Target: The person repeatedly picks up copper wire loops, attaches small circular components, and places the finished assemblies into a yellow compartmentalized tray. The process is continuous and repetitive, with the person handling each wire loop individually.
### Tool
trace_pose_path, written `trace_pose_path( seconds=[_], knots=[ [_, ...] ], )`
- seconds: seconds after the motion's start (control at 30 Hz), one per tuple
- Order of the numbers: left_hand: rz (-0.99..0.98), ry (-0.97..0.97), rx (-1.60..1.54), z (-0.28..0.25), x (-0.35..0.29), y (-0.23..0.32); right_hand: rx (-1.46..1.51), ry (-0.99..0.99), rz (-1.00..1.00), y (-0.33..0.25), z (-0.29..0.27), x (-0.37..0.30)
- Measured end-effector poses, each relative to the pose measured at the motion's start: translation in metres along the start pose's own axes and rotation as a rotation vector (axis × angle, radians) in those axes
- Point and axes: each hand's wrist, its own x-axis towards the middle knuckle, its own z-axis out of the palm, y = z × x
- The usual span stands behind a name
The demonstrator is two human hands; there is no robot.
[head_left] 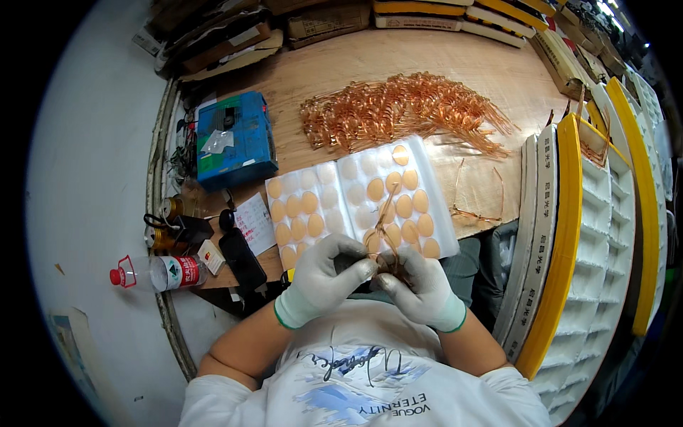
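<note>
Both my hands wear white gloves and meet close to my chest. My left hand (324,276) and my right hand (421,286) together pinch a thin copper-coloured spectacle frame (388,226), whose arms rise up over a white tray (441,213) of round orange lenses. A second white lens tray (281,186) lies beside it on the left. A heap of similar copper frames (398,110) lies further back on the wooden table (441,64). One loose copper frame (475,206) rests to the right of the trays.
A blue box (235,139), a black phone (242,260), small tools and a plastic bottle (160,272) sit at the left edge. Stacked yellow-and-white compartment trays (590,235) stand at the right. Cardboard and yellow boxes (427,14) line the back.
</note>
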Motion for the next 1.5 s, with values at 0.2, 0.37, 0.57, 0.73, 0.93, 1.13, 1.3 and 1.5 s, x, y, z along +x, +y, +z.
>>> trace_pose_path(
  seconds=[0.2, 0.37, 0.57, 0.73, 0.93, 1.13, 1.3, 1.5],
  knots=[
    [-0.107, -0.101, -0.291, -0.023, -0.035, 0.004, -0.283, -0.179, 0.111, -0.041, 0.014, 0.007],
    [-0.123, -0.016, -0.296, -0.023, -0.056, 0.009, -0.291, -0.133, 0.065, -0.029, 0.029, -0.002],
    [0.05, 0.032, -0.047, -0.025, -0.064, -0.007, -0.302, -0.138, 0.092, -0.041, 0.034, 0.002],
    [0.183, 0.082, 0.04, -0.02, -0.066, 0.016, -0.406, -0.175, -0.09, -0.058, 0.031, 0.016],
    [0.261, 0.044, 0.21, -0.029, -0.067, 0.01, -0.549, -0.11, -0.274, -0.05, 0.039, 0.007],
    [0.28, 0.08, 0.489, -0.011, -0.059, 0.008, -0.385, 0.077, -0.24, -0.02, 0.038, -0.012],
    [0.448, 0.083, 0.663, 0.006, -0.044, 0.017, -0.306, 0.174, -0.278, -0.017, 0.031, -0.018],
    [0.43, 0.011, 0.631, 0.019, -0.011, 0.027, -0.395, 0.007, -0.096, -0.045, -0.013, -0.008]
  ],
)
